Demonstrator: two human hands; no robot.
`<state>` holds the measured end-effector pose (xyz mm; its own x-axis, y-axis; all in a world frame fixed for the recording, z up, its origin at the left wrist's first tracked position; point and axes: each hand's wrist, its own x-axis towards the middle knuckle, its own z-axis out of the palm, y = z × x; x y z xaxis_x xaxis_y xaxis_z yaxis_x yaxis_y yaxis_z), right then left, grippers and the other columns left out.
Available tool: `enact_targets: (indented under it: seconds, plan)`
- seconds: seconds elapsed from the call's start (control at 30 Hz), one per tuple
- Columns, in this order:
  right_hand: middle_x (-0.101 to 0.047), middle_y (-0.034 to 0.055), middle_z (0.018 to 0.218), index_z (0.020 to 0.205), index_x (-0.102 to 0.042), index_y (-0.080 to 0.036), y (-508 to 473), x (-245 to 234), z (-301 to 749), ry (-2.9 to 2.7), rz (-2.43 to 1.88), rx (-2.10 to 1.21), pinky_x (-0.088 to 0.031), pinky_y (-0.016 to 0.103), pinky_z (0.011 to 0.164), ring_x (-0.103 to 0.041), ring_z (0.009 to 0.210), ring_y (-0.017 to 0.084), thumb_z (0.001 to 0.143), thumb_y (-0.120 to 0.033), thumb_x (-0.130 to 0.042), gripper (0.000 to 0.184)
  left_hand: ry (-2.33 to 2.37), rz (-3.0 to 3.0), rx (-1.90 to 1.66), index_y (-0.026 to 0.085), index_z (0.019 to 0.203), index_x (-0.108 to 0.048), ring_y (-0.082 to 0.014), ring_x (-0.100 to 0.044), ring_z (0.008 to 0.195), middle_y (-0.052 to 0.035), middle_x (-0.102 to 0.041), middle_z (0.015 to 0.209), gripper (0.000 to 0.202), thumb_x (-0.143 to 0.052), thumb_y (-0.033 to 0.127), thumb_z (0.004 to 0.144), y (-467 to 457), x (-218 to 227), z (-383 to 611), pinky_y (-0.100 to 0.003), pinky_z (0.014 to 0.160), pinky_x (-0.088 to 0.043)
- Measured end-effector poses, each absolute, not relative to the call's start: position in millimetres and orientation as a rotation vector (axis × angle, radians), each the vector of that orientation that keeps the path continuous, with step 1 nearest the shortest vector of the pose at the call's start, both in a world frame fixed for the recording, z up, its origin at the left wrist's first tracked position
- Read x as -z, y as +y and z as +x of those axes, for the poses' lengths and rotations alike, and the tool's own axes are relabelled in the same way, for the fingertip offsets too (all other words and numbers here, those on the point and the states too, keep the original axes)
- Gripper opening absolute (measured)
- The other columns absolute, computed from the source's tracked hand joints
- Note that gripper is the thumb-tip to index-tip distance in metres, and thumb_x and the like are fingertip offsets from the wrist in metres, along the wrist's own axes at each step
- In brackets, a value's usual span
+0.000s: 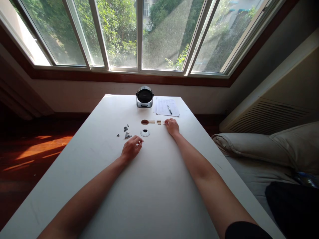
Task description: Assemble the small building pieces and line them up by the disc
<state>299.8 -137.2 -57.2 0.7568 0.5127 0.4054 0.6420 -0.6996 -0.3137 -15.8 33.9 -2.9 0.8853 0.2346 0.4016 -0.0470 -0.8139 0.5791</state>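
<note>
My left hand [131, 148] rests on the white table [154, 186], fingers curled in a pinch just below a small round silver ring part [145, 133]; what the fingertips hold is too small to name. My right hand [171, 126] lies further back, fingers closed at the right end of a row of small tan pieces [155, 122]. A dark brown disc [145, 122] sits at the left end of that row. Several tiny grey parts [126, 132] are scattered left of the ring.
A small round black-and-silver device [145, 97] stands at the table's far edge, beside a printed sheet [166, 107] with a pen [169, 109] on it. Windows run behind. A bed with a pillow [264, 146] borders the right side.
</note>
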Motion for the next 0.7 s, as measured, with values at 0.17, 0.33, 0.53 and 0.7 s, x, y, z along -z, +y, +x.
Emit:
enact_targets:
  seconds: [0.17, 0.33, 0.53, 0.7]
  plan:
    - [-0.062, 0.0077, 0.104, 0.105, -0.067, -0.024, -137, 57, 301, -0.859, -2.502, 0.381, -0.043, 0.033, 0.083, -0.050, 0.103, 0.025, 0.094, -0.021, -0.053, 0.018, 0.135, 2.454, -0.623, 0.022, 0.090, -0.060, -0.0124, -0.063, 0.078, -0.0012, -0.066, 0.098, 0.012, -0.050, 0.018, 0.093, 34, 3, -15, -0.025, 0.068, -0.045]
    - [-0.062, 0.0072, 0.104, 0.107, -0.067, -0.025, -136, 58, 305, -0.832, -2.486, 0.371, -0.043, 0.033, 0.084, -0.050, 0.104, 0.024, 0.094, -0.021, -0.052, 0.021, 0.134, 2.453, -0.617, 0.022, 0.091, -0.060, -0.0116, -0.063, 0.076, -0.0011, -0.066, 0.101, 0.011, -0.050, 0.019, 0.093, 34, 4, -16, -0.025, 0.067, -0.044]
    - [-0.060, 0.0080, 0.104, 0.105, -0.069, -0.025, -135, 59, 309, -0.822, -2.486, 0.336, -0.043, 0.034, 0.087, -0.049, 0.105, 0.024, 0.094, -0.025, -0.054, 0.019, 0.127, 2.462, -0.616, 0.022, 0.091, -0.061, -0.0124, -0.064, 0.078, -0.0016, -0.066, 0.100, 0.011, -0.050, 0.018, 0.092, 34, 2, -16, -0.025, 0.068, -0.045]
    - [-0.060, 0.0072, 0.101, 0.102, -0.070, -0.025, -135, 59, 312, -0.803, -2.481, 0.321, -0.043, 0.033, 0.088, -0.050, 0.105, 0.024, 0.094, -0.023, -0.053, 0.018, 0.126, 2.468, -0.618, 0.022, 0.090, -0.061, -0.0129, -0.064, 0.078, -0.0022, -0.066, 0.099, 0.012, -0.051, 0.017, 0.092, 34, 2, -15, -0.025, 0.068, -0.046]
